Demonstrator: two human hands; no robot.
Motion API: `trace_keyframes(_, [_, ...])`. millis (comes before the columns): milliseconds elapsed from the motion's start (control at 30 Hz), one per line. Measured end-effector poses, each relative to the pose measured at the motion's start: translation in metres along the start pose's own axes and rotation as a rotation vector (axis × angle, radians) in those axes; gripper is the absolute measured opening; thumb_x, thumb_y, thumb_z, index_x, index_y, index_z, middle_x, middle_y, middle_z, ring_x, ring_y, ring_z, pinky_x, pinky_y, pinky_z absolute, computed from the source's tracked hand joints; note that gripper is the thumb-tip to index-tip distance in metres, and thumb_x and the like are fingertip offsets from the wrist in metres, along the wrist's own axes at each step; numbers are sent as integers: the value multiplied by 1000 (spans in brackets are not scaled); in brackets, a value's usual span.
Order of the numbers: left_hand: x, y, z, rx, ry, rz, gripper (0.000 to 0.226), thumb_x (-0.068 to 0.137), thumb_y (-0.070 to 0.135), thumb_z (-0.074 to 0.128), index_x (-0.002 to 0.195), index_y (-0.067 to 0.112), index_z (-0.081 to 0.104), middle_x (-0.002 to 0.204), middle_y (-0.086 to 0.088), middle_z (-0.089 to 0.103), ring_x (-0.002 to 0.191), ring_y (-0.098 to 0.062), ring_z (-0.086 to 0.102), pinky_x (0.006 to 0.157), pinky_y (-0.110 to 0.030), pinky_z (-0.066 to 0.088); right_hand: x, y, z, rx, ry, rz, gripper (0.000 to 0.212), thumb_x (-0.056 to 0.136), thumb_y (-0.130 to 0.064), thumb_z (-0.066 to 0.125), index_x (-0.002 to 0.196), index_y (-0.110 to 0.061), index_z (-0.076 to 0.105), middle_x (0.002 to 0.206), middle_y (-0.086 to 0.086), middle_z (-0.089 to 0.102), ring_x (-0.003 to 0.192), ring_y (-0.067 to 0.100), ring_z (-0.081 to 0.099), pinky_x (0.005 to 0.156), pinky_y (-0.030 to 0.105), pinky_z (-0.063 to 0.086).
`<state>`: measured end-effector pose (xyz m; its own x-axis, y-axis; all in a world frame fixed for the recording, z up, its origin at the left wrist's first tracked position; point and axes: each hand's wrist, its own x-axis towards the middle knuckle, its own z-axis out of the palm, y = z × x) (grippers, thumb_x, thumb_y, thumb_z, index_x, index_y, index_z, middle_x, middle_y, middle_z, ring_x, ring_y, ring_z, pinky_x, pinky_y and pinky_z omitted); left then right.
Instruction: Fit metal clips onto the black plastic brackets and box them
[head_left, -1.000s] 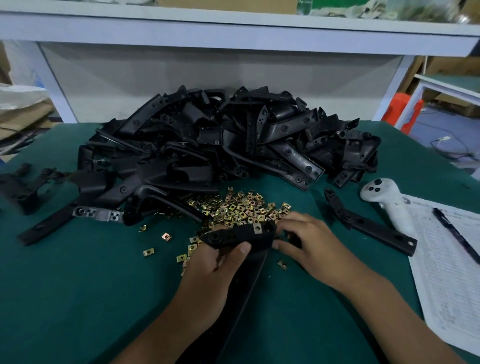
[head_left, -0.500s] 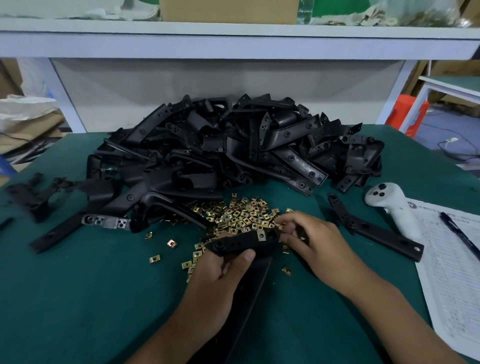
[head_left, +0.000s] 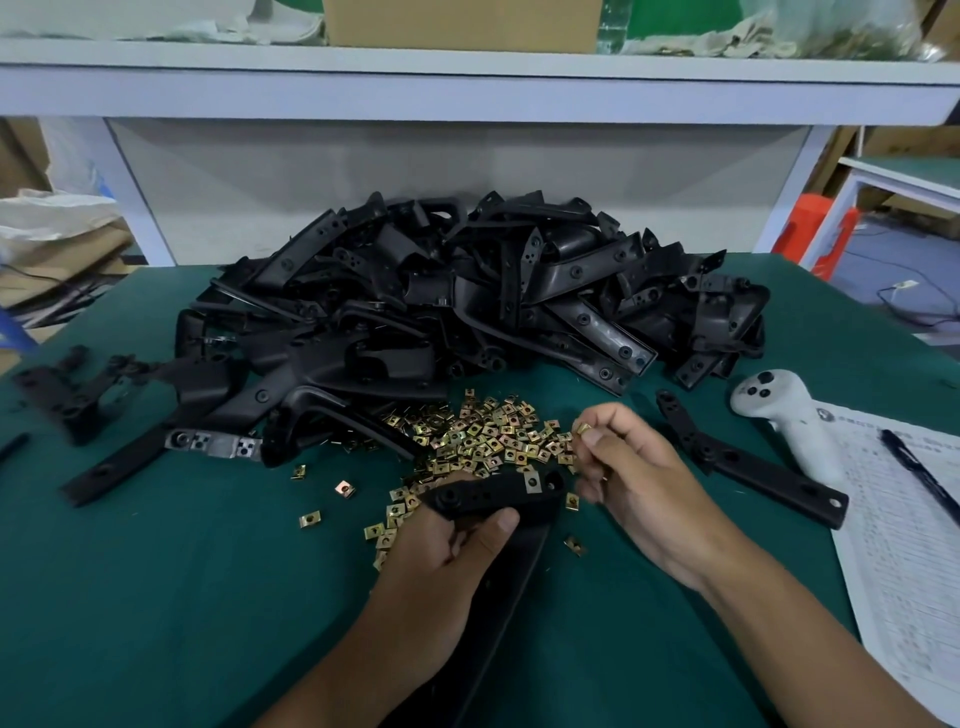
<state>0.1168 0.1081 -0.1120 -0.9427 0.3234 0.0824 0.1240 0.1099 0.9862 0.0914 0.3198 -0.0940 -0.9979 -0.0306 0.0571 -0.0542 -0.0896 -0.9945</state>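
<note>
Lifted off the bracket (head_left: 493, 496) since earlier, right hand (head_left: 631, 478) pinches one clip (head_left: 583, 429); left hand (head_left: 447, 561) grips the bracket.

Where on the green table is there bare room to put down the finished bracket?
Bare mat lies near-left, between the loose clips and the left hand. Crowded: bracket heap behind, clip pile in the centre, paper and controller at right.

No text, label or number can be read. Rows of fine print are seen on the paper sheet (head_left: 904, 525) at the right, but they are too small and blurred to be made out.
</note>
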Motion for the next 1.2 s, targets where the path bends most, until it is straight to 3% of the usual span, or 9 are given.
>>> trace_keyframes(67, [0,0,0,-7,2,1,22,90,48,58,109,53,67,98,18,76,94,3,68,75,-6,45,1,1,0,20,-7,16,19,104,-12,46,90,-13,58,69,-5,41,64,8,38,60,25,41])
trace_keyframes(167, [-1,1,1,-20,8,6,22,89,46,59,107,48,71,83,24,73,79,8,67,67,-4,43,0,4,1,17,-14,68,26,105,-16,47,82,-20,59,68,-7,36,64,8,36,62,25,40])
trace_keyframes(267, [-1,1,0,-27,2,-1,21,89,46,59,108,48,69,93,19,76,90,3,69,73,-5,44,0,6,1,-38,-8,89,25,103,-22,53,78,-25,60,68,-8,36,64,8,39,65,27,41])
trace_keyframes(433, [-1,-1,0,-56,4,-8,29,90,45,60,112,32,72,106,15,76,104,-2,69,82,-8,46,-2,4,0,-448,60,-15,18,89,-53,61,89,-35,60,69,-11,42,63,9,40,61,31,36])
trace_keyframes(600, [-1,2,1,-43,6,-9,23,89,43,60,108,41,73,105,17,76,102,1,69,81,-6,45,0,7,-2,-542,163,-100,10,92,-45,66,89,-36,63,66,-15,47,60,5,40,57,22,35])
trace_keyframes(733, [-1,3,1,-38,0,-5,27,89,44,60,109,32,73,92,22,76,89,7,68,73,-3,44,-1,5,-2,-539,173,-87,8,95,-44,63,88,-39,65,70,-11,49,62,6,44,58,19,37])
trace_keyframes(867, [-1,1,1,-45,-6,-15,29,88,44,60,111,30,71,102,17,76,99,1,69,78,-7,46,0,-2,0,-100,124,71,18,98,-31,60,83,-26,68,75,-5,51,66,10,47,63,25,42])
trace_keyframes(1000, [-1,0,1,-41,0,6,25,88,44,61,107,32,71,103,16,76,102,0,69,81,-8,46,3,-8,-1,478,51,256,4,88,-21,61,89,-17,62,78,0,60,60,9,51,51,21,45])
trace_keyframes(1200, [0,1,1,-39,-27,18,16,96,44,62,110,49,68,107,17,76,104,1,68,84,-9,47,4,-7,-4,507,-25,287,12,92,-21,60,92,-16,71,83,0,58,62,8,44,48,19,41])
